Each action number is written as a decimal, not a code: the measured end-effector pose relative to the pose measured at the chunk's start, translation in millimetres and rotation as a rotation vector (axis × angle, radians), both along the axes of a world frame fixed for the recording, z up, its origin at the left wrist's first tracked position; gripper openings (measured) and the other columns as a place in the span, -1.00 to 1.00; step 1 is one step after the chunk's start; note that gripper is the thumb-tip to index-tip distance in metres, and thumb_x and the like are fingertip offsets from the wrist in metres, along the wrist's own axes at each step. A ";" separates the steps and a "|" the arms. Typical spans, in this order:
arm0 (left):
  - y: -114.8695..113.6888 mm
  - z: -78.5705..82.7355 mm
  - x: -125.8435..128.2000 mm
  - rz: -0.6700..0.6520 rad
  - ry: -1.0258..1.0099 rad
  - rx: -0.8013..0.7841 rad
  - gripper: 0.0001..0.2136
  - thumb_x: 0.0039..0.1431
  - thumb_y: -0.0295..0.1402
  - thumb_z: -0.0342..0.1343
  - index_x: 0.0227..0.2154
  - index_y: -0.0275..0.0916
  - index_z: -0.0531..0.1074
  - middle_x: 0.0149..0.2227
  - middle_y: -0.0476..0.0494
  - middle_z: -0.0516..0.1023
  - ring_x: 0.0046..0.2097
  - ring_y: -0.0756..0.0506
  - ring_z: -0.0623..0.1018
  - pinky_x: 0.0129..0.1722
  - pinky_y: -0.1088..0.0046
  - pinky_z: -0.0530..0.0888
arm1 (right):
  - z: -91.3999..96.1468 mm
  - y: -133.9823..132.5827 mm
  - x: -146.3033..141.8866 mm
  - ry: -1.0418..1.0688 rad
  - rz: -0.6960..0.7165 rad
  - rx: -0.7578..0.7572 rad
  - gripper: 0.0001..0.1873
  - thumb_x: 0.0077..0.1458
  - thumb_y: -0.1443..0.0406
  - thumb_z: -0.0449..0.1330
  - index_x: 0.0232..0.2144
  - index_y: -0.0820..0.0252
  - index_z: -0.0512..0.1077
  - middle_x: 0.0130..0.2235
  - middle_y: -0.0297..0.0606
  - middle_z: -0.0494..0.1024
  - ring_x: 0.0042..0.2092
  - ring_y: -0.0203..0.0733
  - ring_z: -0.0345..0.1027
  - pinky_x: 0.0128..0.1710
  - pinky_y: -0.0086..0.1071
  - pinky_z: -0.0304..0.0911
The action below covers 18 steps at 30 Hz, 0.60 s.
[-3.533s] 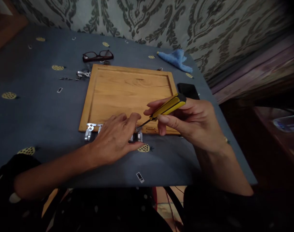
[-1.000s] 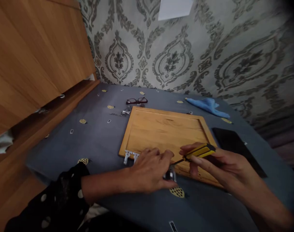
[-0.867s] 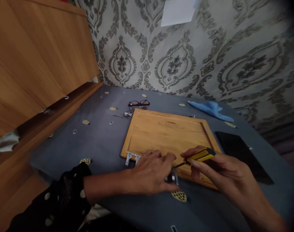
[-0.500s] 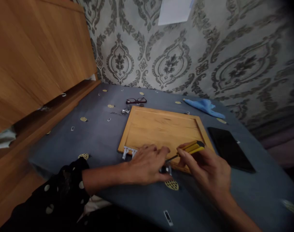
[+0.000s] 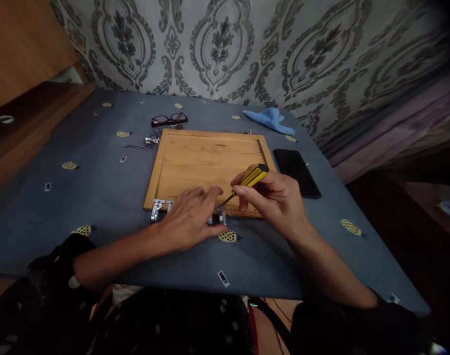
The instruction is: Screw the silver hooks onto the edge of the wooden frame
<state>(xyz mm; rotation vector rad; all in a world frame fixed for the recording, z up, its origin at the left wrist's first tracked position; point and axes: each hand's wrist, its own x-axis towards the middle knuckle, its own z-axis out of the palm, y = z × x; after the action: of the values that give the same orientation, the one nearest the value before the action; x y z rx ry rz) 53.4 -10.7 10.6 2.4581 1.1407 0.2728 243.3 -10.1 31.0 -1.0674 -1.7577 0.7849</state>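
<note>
My right hand (image 5: 274, 199) is closed round a yellow and black screwdriver (image 5: 251, 176), tilted with its shaft pointing down and left. Its tip meets a metal hinge (image 5: 222, 217) at the near edge of a wooden panel (image 5: 195, 160). My left hand (image 5: 188, 217) lies across that edge, fingers on top and thumb below, and steadies the same hinge, partly hiding it. Left of this hand, another metal hinge (image 5: 155, 209) sits on the panel's near left corner. Whether the screwdriver tip sits in a screw head is too small to tell.
Behind the panel lie eyeglasses (image 5: 169, 119). A loose hinge (image 5: 151, 141) and small screws (image 5: 130, 146) are at its left. A blue cloth (image 5: 271, 120) and a black phone (image 5: 296, 172) lie to the right on the patterned tablecloth (image 5: 110, 197). A wooden cabinet (image 5: 21, 49) stands at left.
The camera view has shifted to the right and down, so the table things appear further left and higher. Both hands keep their places at the hinge, with the screwdriver still in my right hand.
</note>
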 end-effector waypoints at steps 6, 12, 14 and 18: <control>-0.6 0.6 0.1 0.004 0.021 0.003 -0.50 0.16 -0.14 0.20 0.03 -0.30 0.19 -0.06 -0.32 0.48 0.02 -0.32 0.48 -0.01 0.06 0.44 | -6.2 -6.3 -9.0 -0.134 -0.172 0.138 -0.76 0.17 0.11 0.25 -0.42 0.14 0.45 -0.53 -0.40 0.40 -0.54 -0.34 0.29 -0.57 -0.45 0.18; -1.1 0.5 0.1 -0.009 -0.007 0.005 -0.51 0.16 -0.17 0.21 0.04 -0.28 0.19 -0.07 -0.29 0.49 0.02 -0.31 0.48 0.01 0.06 0.44 | -8.9 -8.1 -13.3 -0.132 -0.219 0.148 -0.77 0.19 0.13 0.22 -0.41 0.14 0.42 -0.52 -0.39 0.40 -0.51 -0.32 0.29 -0.54 -0.43 0.17; -0.2 -0.3 0.0 -0.007 -0.001 0.006 -0.52 0.16 -0.17 0.21 0.03 -0.28 0.20 -0.06 -0.30 0.49 0.04 -0.31 0.48 0.01 0.05 0.44 | -9.6 -7.9 -13.7 -0.118 -0.216 0.133 -0.78 0.19 0.14 0.22 -0.41 0.14 0.42 -0.49 -0.38 0.42 -0.49 -0.32 0.31 -0.54 -0.44 0.19; -0.9 -1.0 0.0 -0.012 -0.006 0.029 -0.49 0.16 -0.18 0.21 0.06 -0.31 0.19 -0.04 -0.33 0.49 0.05 -0.33 0.48 0.03 0.04 0.43 | -10.8 -8.1 -13.5 -0.051 -0.182 0.112 -0.77 0.18 0.14 0.23 -0.42 0.14 0.42 -0.46 -0.39 0.41 -0.51 -0.36 0.33 -0.53 -0.45 0.22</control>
<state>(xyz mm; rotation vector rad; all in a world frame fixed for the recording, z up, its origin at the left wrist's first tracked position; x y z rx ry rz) 53.4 -11.6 9.6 2.4868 1.1263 0.2945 229.8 -18.2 20.2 -1.1610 -1.6977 0.5454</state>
